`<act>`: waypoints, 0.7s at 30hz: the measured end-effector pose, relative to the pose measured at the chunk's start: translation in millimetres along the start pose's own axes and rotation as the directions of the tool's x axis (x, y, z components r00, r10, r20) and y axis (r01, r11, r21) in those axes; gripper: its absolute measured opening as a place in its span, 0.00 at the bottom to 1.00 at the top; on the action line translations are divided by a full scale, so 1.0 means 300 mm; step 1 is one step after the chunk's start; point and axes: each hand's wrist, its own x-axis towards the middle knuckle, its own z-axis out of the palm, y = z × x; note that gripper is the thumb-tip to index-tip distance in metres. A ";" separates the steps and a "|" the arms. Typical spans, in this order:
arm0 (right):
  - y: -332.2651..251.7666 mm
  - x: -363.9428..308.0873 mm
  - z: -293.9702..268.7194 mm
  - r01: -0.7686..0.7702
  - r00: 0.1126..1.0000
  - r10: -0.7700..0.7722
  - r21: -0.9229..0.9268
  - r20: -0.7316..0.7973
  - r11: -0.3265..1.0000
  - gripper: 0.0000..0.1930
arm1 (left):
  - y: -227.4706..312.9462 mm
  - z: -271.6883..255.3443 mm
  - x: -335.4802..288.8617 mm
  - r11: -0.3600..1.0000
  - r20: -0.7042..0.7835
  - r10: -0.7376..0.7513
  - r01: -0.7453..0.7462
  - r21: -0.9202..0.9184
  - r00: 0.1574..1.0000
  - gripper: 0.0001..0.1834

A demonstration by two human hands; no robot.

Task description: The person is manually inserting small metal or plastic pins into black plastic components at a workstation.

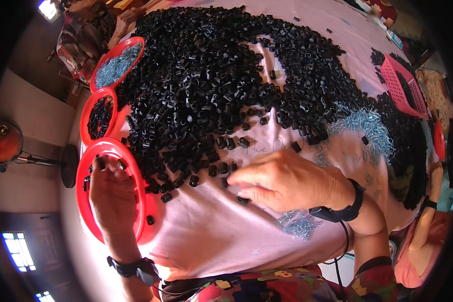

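My left hand (113,199) is over the nearest red plate (142,214), fingers loosely bent and apart. Small black plastic pieces (121,164) show at its fingertips, some with a shiny bit in them. My right hand (287,181) hovers above the pink cloth, back of the hand up, thumb and forefinger pointing left with a gap between them. One black piece (242,200) lies just under the thumb, and a blurred dark piece is by the forefinger tip. A big heap of hollow black plastic pieces (196,90) spreads beyond both hands.
Two more red plates stand farther left, one holding black pieces (99,118), the other silvery metal pins (118,65). More pins (365,133) lie at the right, and a small pile (299,226) near my right wrist. A pink basket (400,85) stands far right. Other people sit around the table.
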 end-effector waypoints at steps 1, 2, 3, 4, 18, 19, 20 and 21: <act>0.020 0.019 0.014 0.088 0.986 -0.087 0.001 -0.144 0.996 0.06 | 0.045 -0.066 -0.011 0.996 -0.074 -0.015 0.008 -0.094 0.997 0.16; 0.037 0.024 0.009 0.162 0.945 -0.160 -0.016 -0.285 0.987 0.06 | 0.068 -0.104 -0.013 0.980 -0.140 -0.046 0.018 -0.196 0.989 0.18; 0.030 0.021 -0.021 0.126 0.951 -0.131 -0.037 -0.280 0.991 0.06 | 0.088 -0.127 -0.017 0.980 -0.135 -0.053 0.025 -0.198 0.989 0.18; 0.034 0.016 -0.038 0.119 0.951 -0.125 -0.039 -0.281 0.992 0.06 | 0.107 -0.140 -0.022 0.954 -0.150 -0.100 0.052 -0.295 0.984 0.20; 0.034 -0.028 -0.157 -0.095 0.978 0.054 -0.205 -0.199 0.974 0.11 | -0.116 0.214 -0.108 0.880 0.100 -0.084 0.027 0.474 0.991 0.13; 0.026 -0.032 -0.172 -0.149 0.982 0.111 -0.263 -0.153 0.953 0.11 | -0.145 0.249 -0.123 0.760 0.173 -0.123 -0.020 0.650 0.977 0.09; 0.027 -0.042 -0.181 -0.206 0.978 0.178 -0.325 -0.112 0.923 0.11 | -0.180 0.290 -0.125 0.599 0.356 -0.167 -0.192 0.778 0.919 0.08; 0.033 -0.045 -0.185 -0.208 0.977 0.183 -0.343 -0.106 0.916 0.11 | -0.189 0.365 -0.122 0.397 0.491 -0.259 -0.372 0.839 0.832 0.11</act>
